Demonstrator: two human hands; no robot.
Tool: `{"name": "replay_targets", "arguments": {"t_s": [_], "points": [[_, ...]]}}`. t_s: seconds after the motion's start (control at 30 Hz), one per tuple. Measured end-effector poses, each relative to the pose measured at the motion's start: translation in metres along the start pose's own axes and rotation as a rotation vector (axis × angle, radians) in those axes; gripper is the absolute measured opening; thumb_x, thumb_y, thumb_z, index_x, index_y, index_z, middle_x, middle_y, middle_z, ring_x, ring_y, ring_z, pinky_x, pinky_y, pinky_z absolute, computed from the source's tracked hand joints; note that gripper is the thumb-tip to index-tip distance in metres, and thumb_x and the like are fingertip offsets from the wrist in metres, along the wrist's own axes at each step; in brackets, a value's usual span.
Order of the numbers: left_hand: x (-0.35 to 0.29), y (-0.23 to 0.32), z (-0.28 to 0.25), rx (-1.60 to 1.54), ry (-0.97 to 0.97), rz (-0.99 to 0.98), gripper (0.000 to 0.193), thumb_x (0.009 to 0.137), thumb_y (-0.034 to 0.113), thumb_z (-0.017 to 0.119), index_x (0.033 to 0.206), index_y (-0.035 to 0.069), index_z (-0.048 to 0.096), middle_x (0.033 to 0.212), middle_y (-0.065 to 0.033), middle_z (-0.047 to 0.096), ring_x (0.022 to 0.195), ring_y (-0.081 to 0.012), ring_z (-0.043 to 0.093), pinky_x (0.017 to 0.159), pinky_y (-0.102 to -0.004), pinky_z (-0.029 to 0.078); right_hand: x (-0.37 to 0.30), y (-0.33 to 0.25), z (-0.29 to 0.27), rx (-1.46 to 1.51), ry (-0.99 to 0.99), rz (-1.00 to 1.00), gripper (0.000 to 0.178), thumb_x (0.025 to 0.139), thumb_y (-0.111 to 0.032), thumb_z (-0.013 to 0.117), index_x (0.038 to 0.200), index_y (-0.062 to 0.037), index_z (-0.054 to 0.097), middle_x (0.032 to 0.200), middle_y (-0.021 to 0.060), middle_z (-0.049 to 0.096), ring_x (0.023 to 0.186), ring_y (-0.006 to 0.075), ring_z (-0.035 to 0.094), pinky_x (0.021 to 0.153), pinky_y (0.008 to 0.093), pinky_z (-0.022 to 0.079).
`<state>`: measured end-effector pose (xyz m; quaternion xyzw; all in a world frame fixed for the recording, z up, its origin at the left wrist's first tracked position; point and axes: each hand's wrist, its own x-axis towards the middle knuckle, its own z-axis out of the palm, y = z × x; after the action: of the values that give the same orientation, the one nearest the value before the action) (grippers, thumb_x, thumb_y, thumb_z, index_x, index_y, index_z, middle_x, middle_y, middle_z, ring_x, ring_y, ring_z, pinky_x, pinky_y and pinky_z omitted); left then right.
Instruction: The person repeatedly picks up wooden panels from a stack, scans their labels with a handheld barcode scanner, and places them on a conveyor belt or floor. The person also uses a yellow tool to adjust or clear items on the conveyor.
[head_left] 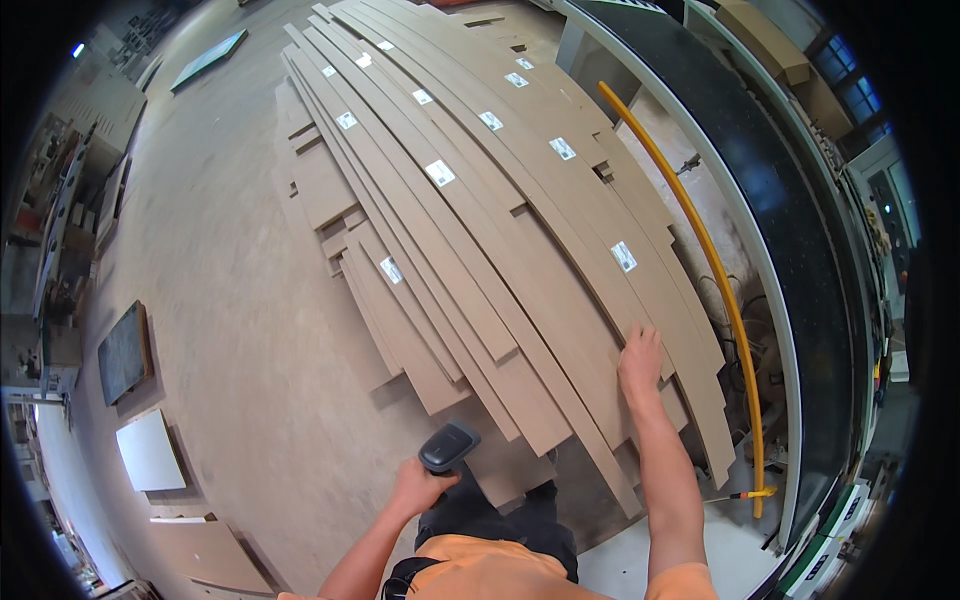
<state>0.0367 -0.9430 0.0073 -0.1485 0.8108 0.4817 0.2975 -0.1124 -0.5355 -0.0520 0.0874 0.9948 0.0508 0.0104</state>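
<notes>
Head view, hand scanner: the dark scanner (450, 447) is in the left hand (425, 487), fingers wrapped round its handle, off the near edge of the board stack (500, 240) and toward its left corner.
Right hand: the right hand (642, 365) is at the stack's near end, toward its right edge, fingers curled over the boards; whether they pinch an edge or merely rest there, I cannot tell.
White labels: scattered over the stack's top; one label (624, 257) sits just beyond the right hand, toward the right edge.
Right of stack: a yellow tube (735, 310) curves along that edge.
Step in hand: probably checking or steadying a board, scanner at the ready.
Next move calls for: choosing a label and facing the scanner squarely to it, without shifting the loose strips.
</notes>
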Motion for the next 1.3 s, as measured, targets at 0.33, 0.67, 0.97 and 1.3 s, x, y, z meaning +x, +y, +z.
{"name": "replay_targets", "arguments": {"t_s": [0.33,0.67,0.97,1.3], "points": [[-0.075,0.017,0.085,-0.156,0.013,-0.267,0.032,0.077,0.024,0.079,0.095,-0.001,0.07,0.068,-0.0108,0.068,0.058,-0.0164,0.066,0.059,-0.0341,0.053,-0.081,0.096,-0.004,0.204,-0.202,-0.11,0.046,0.073,-0.006,0.073,0.113,-0.0002,0.052,0.113,0.0207,0.054,0.111,0.0404,0.054,0.093,0.0488,0.048],[-0.048,0.046,0.109,0.014,-0.205,0.134,0.032,0.075,0.021,0.078,0.099,0.001,0.069,0.087,-0.0186,0.072,0.083,-0.0332,0.07,0.076,-0.04,0.054,-0.218,0.175,-0.005,0.185,-0.247,0.125,0.052,0.076,-0.006,0.075,0.122,0.0027,0.053,0.12,0.022,0.054,0.114,0.0412,0.053,0.097,0.05,0.045],[-0.031,0.039,0.078,0.035,-0.096,-0.179,0.031,0.075,0.025,0.077,0.094,0.001,0.07,0.084,-0.0205,0.071,0.081,-0.0367,0.07,0.073,-0.0418,0.054,-0.269,0.099,-0.016,0.469,-0.147,-0.07,0.057,0.077,-0.013,0.077,0.126,0.0046,0.053,0.13,0.023,0.049,0.12,0.0442,0.046,0.101,0.0519,0.04],[-0.034,0.058,0.111,0.09,-0.229,-0.094,0.026,0.079,0.024,0.078,0.089,0.002,0.069,0.067,-0.0085,0.067,0.06,-0.0157,0.064,0.059,-0.0341,0.051,-0.263,0.09,-0.012,0.524,-0.18,-0.045,0.053,0.077,-0.009,0.076,0.123,0.0064,0.054,0.123,0.0198,0.053,0.114,0.0414,0.051,0.098,0.0494,0.043]]}}
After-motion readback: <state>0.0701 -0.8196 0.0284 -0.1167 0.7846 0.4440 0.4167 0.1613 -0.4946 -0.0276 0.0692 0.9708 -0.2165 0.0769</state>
